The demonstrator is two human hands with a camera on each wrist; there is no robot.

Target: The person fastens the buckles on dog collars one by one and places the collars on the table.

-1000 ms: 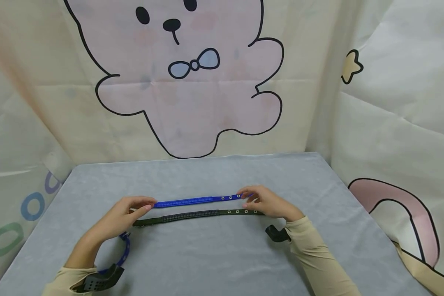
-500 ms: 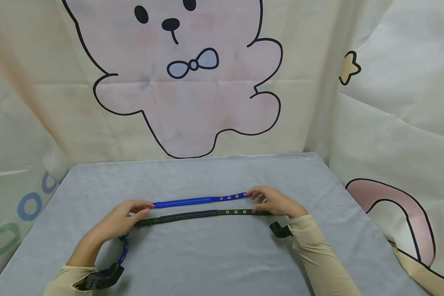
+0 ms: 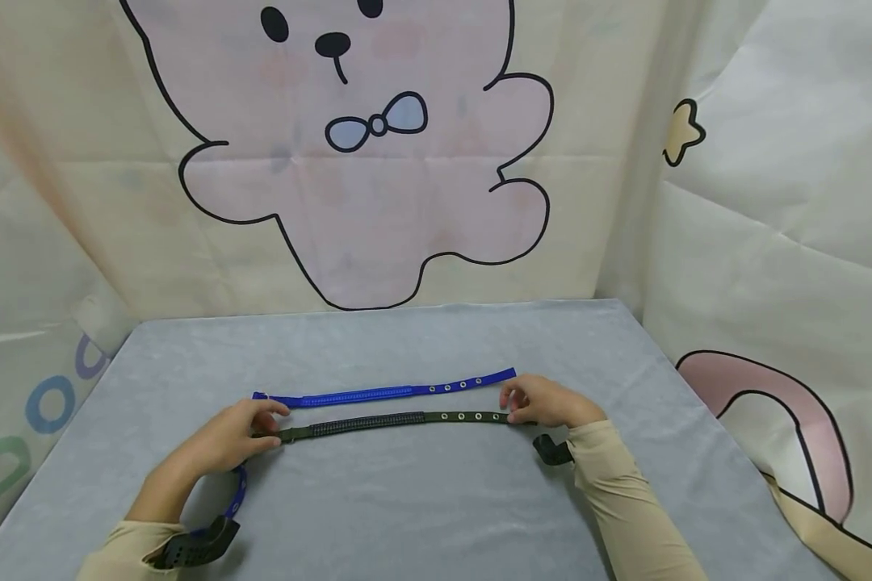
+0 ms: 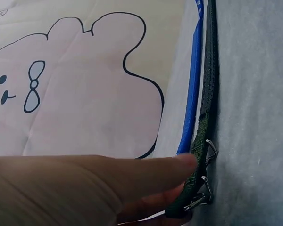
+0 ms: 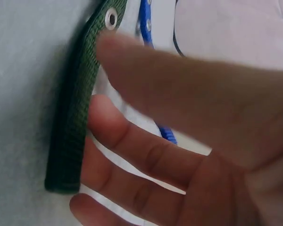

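Observation:
A blue collar with metal eyelets lies stretched across the table. A dark green collar runs nearly parallel on its near side. My left hand is at the green collar's buckle end, its thumb touching the strap and the index finger apart, near the blue collar. In the left wrist view, metal buckle parts show beside that hand. My right hand is at the green collar's plain end; thumb and fingertips touch the strap's edge, loosely bent. Neither hand holds the blue collar.
A curved blue strap with eyelets lies by my left wrist, partly hidden. Dark wrist mounts sit on both sleeves. Grey cloth covers the table, with printed curtains behind and at the sides.
Both hands have let go of the blue collar's ends, leaving them in view on the table. The left hand has shifted toward the green collar's buckle end, the right hand toward its plain end.

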